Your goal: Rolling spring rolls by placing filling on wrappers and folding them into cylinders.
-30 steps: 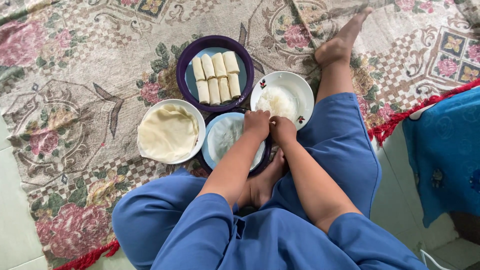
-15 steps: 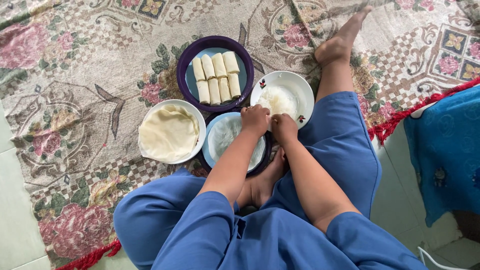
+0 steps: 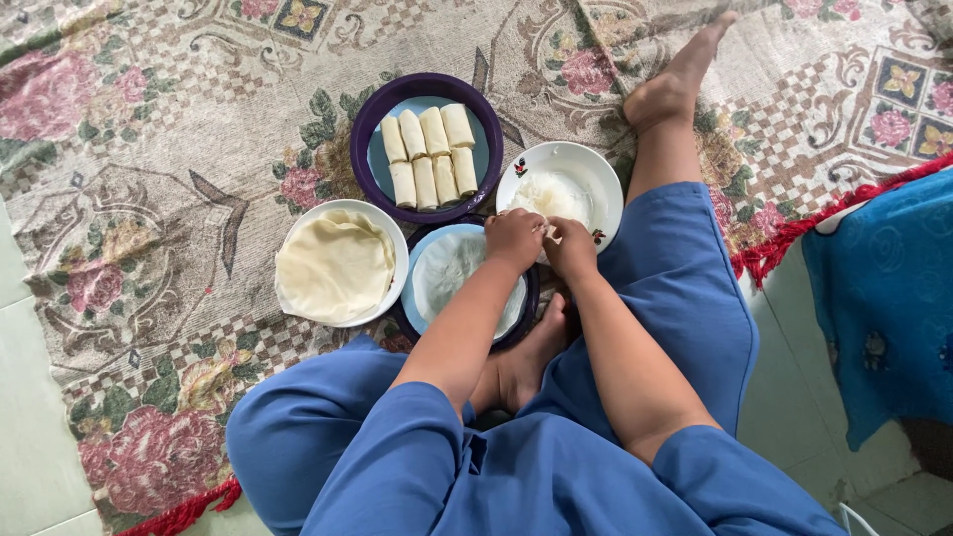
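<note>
I sit on a patterned rug with several dishes in front of me. My left hand (image 3: 515, 238) and my right hand (image 3: 570, 247) are together, fingers curled, at the far rim of a blue plate (image 3: 421, 314) holding a thin white wrapper (image 3: 452, 275). What the fingers pinch is hidden. Just beyond them stands a white bowl (image 3: 600, 179) with pale filling (image 3: 552, 196). A purple plate (image 3: 373, 120) farther off carries several finished pale rolls (image 3: 429, 155). A white bowl (image 3: 395, 230) at the left holds a stack of cream wrappers (image 3: 335, 266).
My right leg (image 3: 670, 179) in blue trousers stretches out to the right of the dishes, foot on the rug. My left foot (image 3: 526, 362) is tucked under the blue plate's near edge. Blue cloth (image 3: 879, 298) lies at the right, past the rug's red fringe (image 3: 794, 235). Pale tiles border the rug.
</note>
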